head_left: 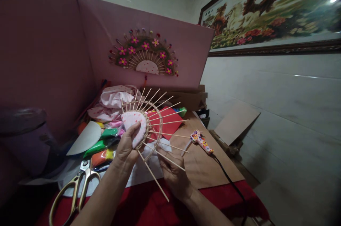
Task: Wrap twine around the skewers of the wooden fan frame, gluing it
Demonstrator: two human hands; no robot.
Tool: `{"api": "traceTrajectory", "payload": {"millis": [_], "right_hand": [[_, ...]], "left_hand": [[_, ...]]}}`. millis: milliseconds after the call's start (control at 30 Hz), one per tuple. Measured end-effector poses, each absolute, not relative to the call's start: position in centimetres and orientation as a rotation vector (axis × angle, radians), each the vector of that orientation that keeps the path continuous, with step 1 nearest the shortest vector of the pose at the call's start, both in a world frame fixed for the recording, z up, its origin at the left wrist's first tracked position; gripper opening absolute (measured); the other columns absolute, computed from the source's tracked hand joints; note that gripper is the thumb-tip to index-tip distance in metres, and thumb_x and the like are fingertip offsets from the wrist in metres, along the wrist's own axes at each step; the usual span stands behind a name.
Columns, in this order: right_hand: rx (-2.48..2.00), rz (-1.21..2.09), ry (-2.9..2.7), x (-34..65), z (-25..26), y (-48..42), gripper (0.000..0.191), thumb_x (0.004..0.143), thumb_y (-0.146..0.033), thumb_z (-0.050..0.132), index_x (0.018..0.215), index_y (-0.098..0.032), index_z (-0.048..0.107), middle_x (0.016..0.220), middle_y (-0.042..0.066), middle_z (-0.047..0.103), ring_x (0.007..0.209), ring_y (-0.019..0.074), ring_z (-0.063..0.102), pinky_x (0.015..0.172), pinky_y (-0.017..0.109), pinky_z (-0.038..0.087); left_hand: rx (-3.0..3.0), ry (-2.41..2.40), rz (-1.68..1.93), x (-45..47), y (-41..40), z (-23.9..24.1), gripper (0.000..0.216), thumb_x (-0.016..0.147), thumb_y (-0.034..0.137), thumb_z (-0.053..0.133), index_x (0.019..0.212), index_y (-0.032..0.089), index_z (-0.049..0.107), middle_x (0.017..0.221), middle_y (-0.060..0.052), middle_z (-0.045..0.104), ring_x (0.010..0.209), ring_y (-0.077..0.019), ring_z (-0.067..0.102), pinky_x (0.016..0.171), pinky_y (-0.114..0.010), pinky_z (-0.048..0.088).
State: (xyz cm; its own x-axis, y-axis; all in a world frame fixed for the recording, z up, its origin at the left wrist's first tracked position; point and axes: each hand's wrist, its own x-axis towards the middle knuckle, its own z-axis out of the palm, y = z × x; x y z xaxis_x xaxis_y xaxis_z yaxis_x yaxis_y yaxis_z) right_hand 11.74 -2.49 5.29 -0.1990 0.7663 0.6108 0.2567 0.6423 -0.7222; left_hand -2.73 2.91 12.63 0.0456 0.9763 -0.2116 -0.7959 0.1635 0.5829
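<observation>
My left hand [127,148] grips a half-made fan [144,126] by its pink spotted fabric centre, thumb pressed on the cloth. Thin wooden skewers radiate from that centre, and a woven tan cord arcs across them. My right hand [174,174] is behind the lower skewers, fingers curled around the cord and sticks at the fan's bottom edge. A finished fan with pink flowers [145,53] hangs on the pink board [53,41] behind.
A patterned hot glue gun [201,141] lies on brown cardboard [210,169], its black cable running off the table. Gold-handled scissors [77,187] lie at the left beside coloured clay packets [101,146], pink cloth [114,103] and red paper [170,123]. A framed painting [271,9] hangs on the right wall.
</observation>
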Motion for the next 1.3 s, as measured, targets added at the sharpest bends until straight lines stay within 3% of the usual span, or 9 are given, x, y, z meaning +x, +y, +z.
{"api": "traceTrajectory", "payload": {"millis": [300,400,533,633,767,867,1067,1200,1300], "right_hand": [[-0.792,0.484,-1.789,11.9,5.1,-2.5,0.044,0.085,-0.01,0.045,0.126,-0.026,0.05,0.119,0.008,0.06,0.102,0.0228,0.061,0.083,0.035,0.05],[-0.772,0.466,-1.775,12.0,4.6,-2.1,0.043,0.085,-0.011,0.046,0.125,-0.027,0.051,0.119,0.007,0.06,0.106,0.0219,0.058,0.088,0.036,0.049],[-0.77,0.338,-1.781,12.0,4.4,-1.6,0.043,0.084,-0.009,0.046,0.121,-0.029,0.055,0.113,0.005,0.064,0.104,0.0211,0.059,0.094,0.04,0.043],[-0.795,0.332,-1.767,11.9,4.9,-1.9,0.039,0.084,-0.009,0.044,0.116,-0.027,0.058,0.103,0.006,0.066,0.095,0.0204,0.06,0.087,0.037,0.046],[-0.871,0.614,-1.661,11.7,5.6,-2.7,0.055,0.083,-0.011,0.045,0.134,-0.025,0.034,0.072,0.001,0.057,0.061,0.0144,0.052,0.059,0.027,0.046],[-0.83,0.783,-1.606,11.4,5.7,-2.9,0.067,0.078,-0.009,0.047,0.138,-0.024,0.023,0.066,-0.003,0.049,0.057,0.0124,0.045,0.056,0.025,0.041],[-0.795,0.896,-1.583,11.4,5.7,-2.3,0.065,0.077,-0.011,0.048,0.138,-0.022,0.027,0.062,-0.005,0.043,0.057,0.0109,0.041,0.058,0.024,0.038],[-0.833,0.812,-1.606,11.5,5.8,-2.2,0.061,0.078,-0.012,0.048,0.136,-0.022,0.032,0.058,-0.007,0.033,0.052,0.0089,0.03,0.05,0.022,0.031],[-0.871,0.675,-1.656,11.7,5.8,-2.1,0.055,0.078,-0.01,0.046,0.132,-0.021,0.039,0.058,-0.007,0.033,0.051,0.0089,0.032,0.051,0.022,0.033]], "left_hand": [[0.328,0.652,1.394,-2.7,2.8,13.0,0.012,0.077,0.01,0.052,0.081,0.007,0.063,0.059,-0.009,0.069,0.047,-0.0174,0.064,0.042,-0.024,0.053],[0.326,0.673,1.387,-2.6,2.7,13.0,0.012,0.078,0.011,0.052,0.082,0.008,0.063,0.057,-0.009,0.068,0.045,-0.0175,0.063,0.039,-0.024,0.052],[0.35,0.678,1.374,-2.6,2.6,13.2,0.013,0.079,0.011,0.049,0.077,0.008,0.062,0.055,-0.009,0.067,0.045,-0.0183,0.063,0.038,-0.024,0.052],[0.367,0.669,1.365,-2.5,2.5,13.3,0.015,0.081,0.011,0.047,0.077,0.007,0.061,0.055,-0.01,0.068,0.045,-0.0182,0.063,0.038,-0.024,0.051],[0.374,0.662,1.362,-2.6,2.5,13.4,0.015,0.081,0.012,0.047,0.08,0.007,0.062,0.057,-0.011,0.068,0.045,-0.0185,0.064,0.038,-0.024,0.051],[0.398,0.652,1.345,-2.6,2.5,13.3,0.016,0.08,0.011,0.047,0.079,0.007,0.062,0.057,-0.011,0.068,0.046,-0.0186,0.064,0.038,-0.024,0.051],[0.42,0.645,1.335,-2.7,2.6,13.1,0.016,0.081,0.012,0.048,0.078,0.006,0.063,0.058,-0.012,0.068,0.046,-0.0181,0.064,0.04,-0.024,0.052],[0.418,0.644,1.346,-2.7,2.5,13.1,0.015,0.081,0.011,0.047,0.077,0.007,0.062,0.057,-0.011,0.068,0.046,-0.0181,0.064,0.04,-0.024,0.052],[0.414,0.643,1.338,-2.6,2.5,13.2,0.017,0.081,0.011,0.046,0.076,0.007,0.062,0.056,-0.011,0.068,0.045,-0.0182,0.064,0.039,-0.024,0.052]]}}
